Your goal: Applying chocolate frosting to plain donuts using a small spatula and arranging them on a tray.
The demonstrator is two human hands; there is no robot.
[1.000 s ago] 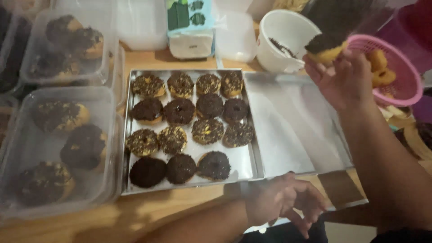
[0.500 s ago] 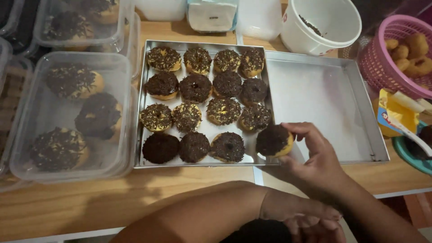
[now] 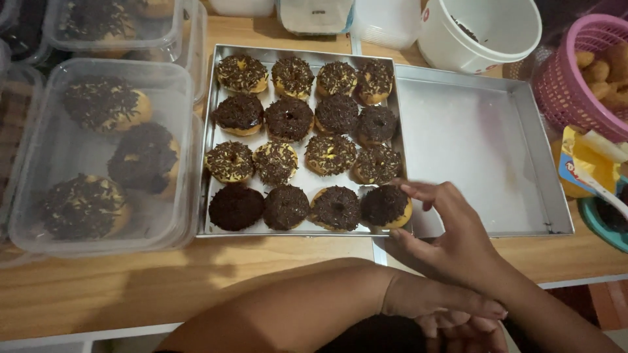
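- A right hand (image 3: 451, 238) hovers at the near right corner of a metal tray (image 3: 208, 140) on a wooden counter (image 3: 131, 281), its fingers loosely spread and curled over a chocolate-topped doughnut (image 3: 386, 206); the fingertips sit just at the doughnut's edge, and whether they touch it cannot be told.
- That doughnut closes the fourth row, making a neat grid of four by four, each piece snug against its neighbours, apparently so the tray fills without gaps.
- The left hand (image 3: 451, 314) rests low at the counter's near edge, forearm crossed under the right wrist, fingers lying flat together and holding nothing.
- A second, bare metal tray (image 3: 484, 144) abuts the first on the right.
- Clear plastic boxes (image 3: 98, 157) at left hold more sprinkled doughnuts, three to the nearest box.
- A white bucket (image 3: 481, 33) with dark sprinkles stands beyond the trays, beside a pink basket (image 3: 575, 72) of plain fried pieces.
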